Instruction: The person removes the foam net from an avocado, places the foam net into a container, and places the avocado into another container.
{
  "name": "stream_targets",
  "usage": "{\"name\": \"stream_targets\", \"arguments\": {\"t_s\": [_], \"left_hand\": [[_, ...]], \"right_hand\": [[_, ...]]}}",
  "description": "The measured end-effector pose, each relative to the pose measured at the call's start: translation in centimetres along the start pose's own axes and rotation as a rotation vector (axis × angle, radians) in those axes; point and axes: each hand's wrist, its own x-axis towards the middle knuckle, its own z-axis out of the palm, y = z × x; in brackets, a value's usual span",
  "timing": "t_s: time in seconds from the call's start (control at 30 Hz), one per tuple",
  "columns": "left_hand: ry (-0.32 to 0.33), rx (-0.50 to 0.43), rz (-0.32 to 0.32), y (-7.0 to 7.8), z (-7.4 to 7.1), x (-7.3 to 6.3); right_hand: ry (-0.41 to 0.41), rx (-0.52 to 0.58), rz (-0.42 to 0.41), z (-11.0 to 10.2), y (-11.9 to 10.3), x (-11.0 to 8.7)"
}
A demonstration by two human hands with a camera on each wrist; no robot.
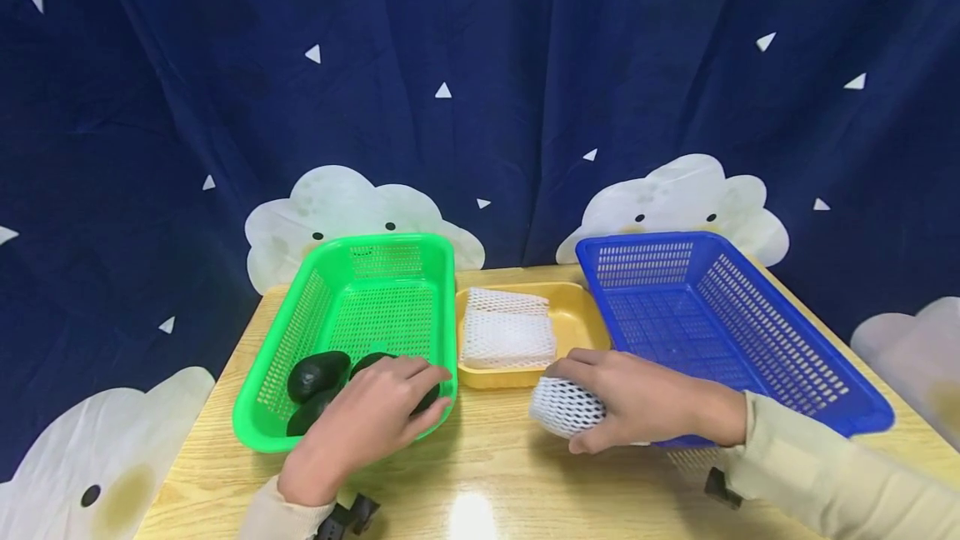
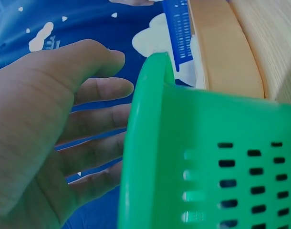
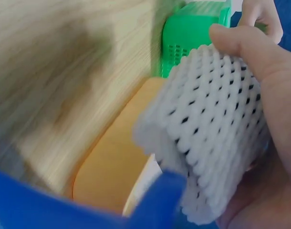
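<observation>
My right hand [image 1: 637,398] grips a white foam net sleeve [image 1: 564,407] beside the near left corner of the blue basket. Something dark shows through the mesh holes in the right wrist view, where the sleeve's near end [image 3: 202,119] gapes a little and the thumb lies along its side. Over the near side of the green basket [image 1: 382,315] is my left hand [image 1: 375,411], its fingers spread and loosely bent. Dark avocados [image 1: 318,376] lie below and beside it, partly hidden by the hand. In the left wrist view, the fingers reach behind the green rim [image 2: 148,143].
Between the two baskets sits a yellow tray [image 1: 495,379] with flat white foam net sleeves [image 1: 510,332] in its left part. The blue basket [image 1: 648,323] stands on the right of the wooden table [image 1: 487,448]. A dark blue curtain [image 1: 495,40] hangs behind.
</observation>
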Motion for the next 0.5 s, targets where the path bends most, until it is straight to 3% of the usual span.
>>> {"name": "stream_targets", "arguments": {"t_s": [0.5], "left_hand": [[-0.015,-0.004,0.06,1.2,0.4,0.4]], "right_hand": [[0.036,0.012,-0.048,2.7,-1.1,0.5]]}}
